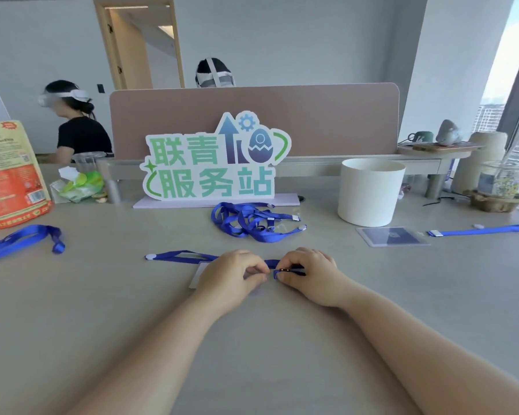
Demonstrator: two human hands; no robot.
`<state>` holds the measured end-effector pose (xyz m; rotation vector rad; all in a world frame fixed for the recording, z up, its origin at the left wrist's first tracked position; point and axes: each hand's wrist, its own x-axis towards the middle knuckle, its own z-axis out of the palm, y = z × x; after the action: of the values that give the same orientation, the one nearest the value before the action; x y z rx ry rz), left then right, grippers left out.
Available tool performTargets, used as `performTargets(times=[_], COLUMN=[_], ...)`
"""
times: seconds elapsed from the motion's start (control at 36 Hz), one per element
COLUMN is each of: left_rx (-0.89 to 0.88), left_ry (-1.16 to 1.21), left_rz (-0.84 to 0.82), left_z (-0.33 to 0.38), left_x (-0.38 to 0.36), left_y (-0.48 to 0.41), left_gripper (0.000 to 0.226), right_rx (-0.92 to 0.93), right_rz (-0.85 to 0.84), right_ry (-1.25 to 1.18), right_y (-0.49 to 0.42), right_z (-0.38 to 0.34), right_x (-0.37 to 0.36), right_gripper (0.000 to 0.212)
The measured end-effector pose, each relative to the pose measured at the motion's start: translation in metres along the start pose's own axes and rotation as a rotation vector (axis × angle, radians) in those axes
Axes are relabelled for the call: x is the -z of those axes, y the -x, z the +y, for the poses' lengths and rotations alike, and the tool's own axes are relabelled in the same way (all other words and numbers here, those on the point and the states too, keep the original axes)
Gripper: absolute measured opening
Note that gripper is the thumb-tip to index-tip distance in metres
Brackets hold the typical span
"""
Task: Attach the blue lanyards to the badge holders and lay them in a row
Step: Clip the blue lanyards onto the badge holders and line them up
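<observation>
Lanyard (180, 256) end pinched in right grip (309, 275), holder (196, 280) pinched in left grip (231, 275), mid-frame, held close for clipping.

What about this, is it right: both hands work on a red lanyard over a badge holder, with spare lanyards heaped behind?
Not quite. The head view shows the lanyard is blue, not red. Otherwise yes: the left hand and right hand work on it over a badge holder, with spare lanyards heaped behind.

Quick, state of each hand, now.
Left hand: pinches the badge holder under it.
Right hand: pinches the clip end of the blue lanyard.
</observation>
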<state>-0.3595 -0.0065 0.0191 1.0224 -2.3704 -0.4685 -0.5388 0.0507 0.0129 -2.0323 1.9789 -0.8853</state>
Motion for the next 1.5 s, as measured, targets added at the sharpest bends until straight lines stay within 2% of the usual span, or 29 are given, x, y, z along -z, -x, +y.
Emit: performTargets(times=[0.11,0.28,0.42,0.58,0.67,0.89,1.31,1.5], left_rx=[-0.013,-0.014,-0.050,-0.111,-0.127,-0.130,-0.158,-0.194], left_ry=[0.004,0.003,0.064,0.016,-0.001,-0.041,-0.112,-0.182], left_rz=[0.027,0.027,0.066,0.140,0.124,0.118,0.144,0.227], left_z=[-0.003,-0.006,-0.004,-0.002,0.000,0.000,0.003,0.005], left_x=[-0.001,-0.003,-0.005,-0.004,-0.002,-0.001,0.000,0.001], left_y=[-0.002,-0.003,-0.003,-0.001,-0.001,0.000,-0.001,0.000], left_gripper=[0.006,0.014,0.010,0.007,0.008,0.015,0.014,0.015], right_rx=[-0.037,-0.062,-0.057,-0.139,-0.145,-0.204,-0.220,-0.225], right_rz=[-0.038,-0.055,-0.080,-0.090,-0.075,-0.055,-0.074,-0.012], right_ry=[-0.156,-0.308,-0.413,-0.608,-0.614,-0.598,-0.553,-0.587], right_y=[0.000,0.000,0.004,0.004,0.005,0.004,0.004,0.003], right_z=[-0.001,0.004,-0.001,-0.007,-0.007,-0.010,-0.012,-0.015], right_x=[0.001,0.002,0.008,0.010,0.008,0.009,0.008,0.004], right_gripper=[0.010,0.006,0.008,0.015,0.020,0.013,0.010,0.008])
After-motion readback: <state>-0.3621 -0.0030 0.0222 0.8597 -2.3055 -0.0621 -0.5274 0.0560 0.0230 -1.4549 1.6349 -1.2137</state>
